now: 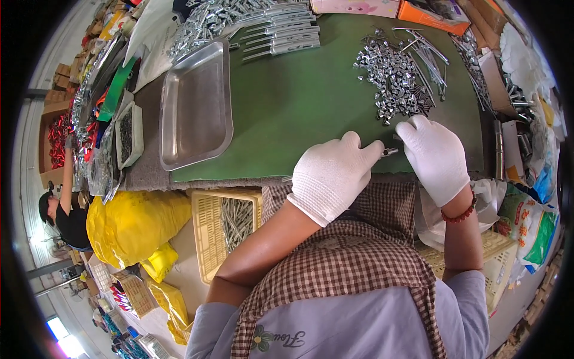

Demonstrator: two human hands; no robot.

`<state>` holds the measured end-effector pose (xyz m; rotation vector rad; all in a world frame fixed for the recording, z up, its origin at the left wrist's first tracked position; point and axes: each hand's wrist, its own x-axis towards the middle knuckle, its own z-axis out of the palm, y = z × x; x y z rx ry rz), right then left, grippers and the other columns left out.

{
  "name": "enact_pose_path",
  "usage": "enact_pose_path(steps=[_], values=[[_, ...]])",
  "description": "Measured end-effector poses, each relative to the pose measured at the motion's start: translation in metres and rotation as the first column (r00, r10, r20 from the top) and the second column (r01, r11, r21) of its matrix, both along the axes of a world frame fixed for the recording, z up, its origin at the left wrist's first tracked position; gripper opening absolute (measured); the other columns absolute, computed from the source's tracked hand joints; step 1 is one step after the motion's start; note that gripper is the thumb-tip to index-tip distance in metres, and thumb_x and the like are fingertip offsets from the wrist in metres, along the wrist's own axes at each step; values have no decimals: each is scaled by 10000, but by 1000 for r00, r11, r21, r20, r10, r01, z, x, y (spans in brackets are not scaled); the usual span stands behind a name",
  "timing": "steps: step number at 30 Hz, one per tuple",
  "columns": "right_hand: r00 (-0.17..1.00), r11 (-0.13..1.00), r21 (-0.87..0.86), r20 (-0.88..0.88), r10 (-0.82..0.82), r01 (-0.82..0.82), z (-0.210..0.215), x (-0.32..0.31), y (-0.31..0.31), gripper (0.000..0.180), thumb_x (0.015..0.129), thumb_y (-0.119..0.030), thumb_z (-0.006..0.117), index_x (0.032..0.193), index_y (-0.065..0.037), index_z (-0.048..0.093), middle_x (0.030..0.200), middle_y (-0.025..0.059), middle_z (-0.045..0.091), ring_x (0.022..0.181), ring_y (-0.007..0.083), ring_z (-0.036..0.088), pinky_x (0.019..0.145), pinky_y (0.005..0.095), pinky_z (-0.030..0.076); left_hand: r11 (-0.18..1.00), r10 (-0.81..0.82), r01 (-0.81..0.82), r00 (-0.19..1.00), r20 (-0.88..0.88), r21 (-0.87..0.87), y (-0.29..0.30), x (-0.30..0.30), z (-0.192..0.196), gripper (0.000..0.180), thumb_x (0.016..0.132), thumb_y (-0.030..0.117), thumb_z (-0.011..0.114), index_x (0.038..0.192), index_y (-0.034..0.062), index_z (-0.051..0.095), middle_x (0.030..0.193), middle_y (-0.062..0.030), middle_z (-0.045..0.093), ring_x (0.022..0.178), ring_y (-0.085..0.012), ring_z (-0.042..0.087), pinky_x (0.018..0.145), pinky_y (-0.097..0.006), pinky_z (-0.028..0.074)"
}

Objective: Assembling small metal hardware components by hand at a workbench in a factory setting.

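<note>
My left hand (pixel 336 175), in a white knit glove, is closed around a slim metal piece with a silvery fitting (pixel 390 152) at its end. That end juts out past my thumb and forefinger, towards my right hand. A thin metal end (pixel 287 179) shows on the other side of the same hand. My right hand (pixel 435 157), gloved too, has its fingers pinched together just above the fitting. Whatever they hold is too small to name. Beyond both hands lies a loose pile of small shiny metal parts (pixel 391 78), with dark screws (pixel 422 106) at its near right.
An empty steel tray (pixel 227 119) rests on the green mat (pixel 281 113). Behind it are a row of slender metal pieces (pixel 284 40) and a metal heap (pixel 200 27). Long rods (pixel 431 51) lie far right. A yellow crate (pixel 203 239) stands below the table edge. Another person (pixel 69 209) is far left.
</note>
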<state>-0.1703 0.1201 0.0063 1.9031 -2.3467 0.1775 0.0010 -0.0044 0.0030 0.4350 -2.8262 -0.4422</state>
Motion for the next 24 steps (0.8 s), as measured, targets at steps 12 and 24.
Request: enact_pose_path(steps=[12, 24], values=[[713, 952, -254, 699, 60, 169, -1, 19, 3, 183, 803, 3, 648, 964, -75, 682, 892, 101, 676, 759, 279, 671, 669, 348, 532, 1000, -21, 22, 999, -34, 5, 0, 0, -2, 196, 847, 159, 650, 1041, 179, 666, 794, -78, 548, 637, -274, 616, 552, -392, 505], [754, 963, -208, 656, 9, 170, 2, 26, -1, 206, 791, 14, 642, 974, -79, 662, 896, 111, 682, 791, 307, 675, 690, 365, 533, 996, -34, 38, 998, 52, -78, 3, -1, -2, 230, 846, 147, 650, 1075, 164, 667, 782, -83, 536, 642, -267, 624, 534, -386, 506]])
